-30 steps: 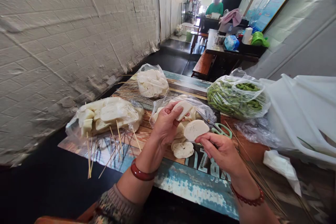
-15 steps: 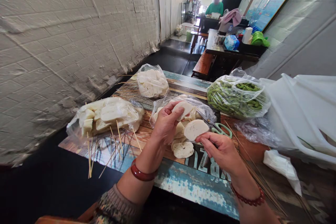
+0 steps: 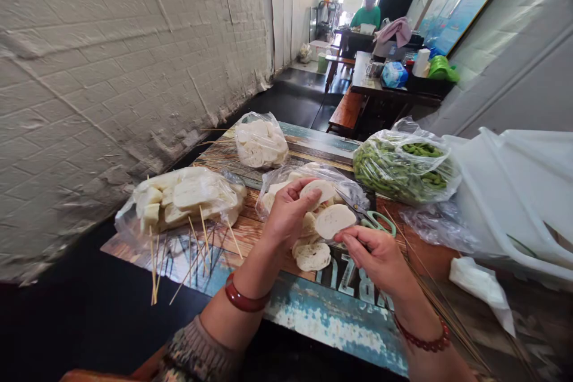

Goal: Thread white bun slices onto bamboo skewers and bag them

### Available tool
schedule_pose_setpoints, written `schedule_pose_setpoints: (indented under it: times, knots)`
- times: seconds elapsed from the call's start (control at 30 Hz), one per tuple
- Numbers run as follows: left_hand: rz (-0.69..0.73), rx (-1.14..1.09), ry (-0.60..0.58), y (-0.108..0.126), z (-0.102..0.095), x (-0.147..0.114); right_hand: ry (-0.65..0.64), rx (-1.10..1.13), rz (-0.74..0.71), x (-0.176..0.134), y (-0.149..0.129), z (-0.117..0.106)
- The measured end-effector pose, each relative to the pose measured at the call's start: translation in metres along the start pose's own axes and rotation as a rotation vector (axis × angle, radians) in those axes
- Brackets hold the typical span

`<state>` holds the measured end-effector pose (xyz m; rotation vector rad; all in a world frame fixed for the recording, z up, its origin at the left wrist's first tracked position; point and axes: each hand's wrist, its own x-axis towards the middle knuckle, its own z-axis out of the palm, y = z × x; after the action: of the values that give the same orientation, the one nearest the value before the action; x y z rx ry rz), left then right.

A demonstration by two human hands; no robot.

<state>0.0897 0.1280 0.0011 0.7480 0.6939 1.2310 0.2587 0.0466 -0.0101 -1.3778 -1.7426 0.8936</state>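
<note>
Over an open plastic bag point(image 3: 353, 190) of pale food slices, my left hand point(image 3: 289, 209) is closed on a white oval slice point(image 3: 323, 192) between thumb and fingers. Lower and to the right, my right hand point(image 3: 373, 253) pinches the edge of another white oval slice point(image 3: 335, 221); whether a skewer is in those fingers too, I cannot tell. Below the slices in my hands, a loose porous slice point(image 3: 313, 257) lies on the table. Scissors with green handles point(image 3: 380, 222) rest just beyond my right hand.
A bag of skewered white pieces point(image 3: 192, 194) lies left, sticks pointing toward me. Behind are a bag of slices point(image 3: 261, 142) and a bag of green vegetables point(image 3: 403, 167). White plastic bins point(image 3: 505, 191) stand right, near loose skewers point(image 3: 441, 316). A person point(image 3: 367, 15) sits far back.
My left hand and its slice have shifted slightly down and to the right, nearer the other slice. My right hand stays almost where it was, still pinching its slice.
</note>
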Motion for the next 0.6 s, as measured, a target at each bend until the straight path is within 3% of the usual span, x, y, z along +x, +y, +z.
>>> schedule_pose_setpoints:
  times: [0.33,0.6]
  knots:
    - [-0.064,-0.001,-0.062,-0.0032,-0.0014,-0.0023,-0.007,-0.046,-0.011,0.0009,0.0021,-0.0006]
    - [-0.133,-0.007,-0.029,-0.0057,-0.0026,-0.0015,0.046,-0.131,-0.045,0.0020,0.0038,0.0031]
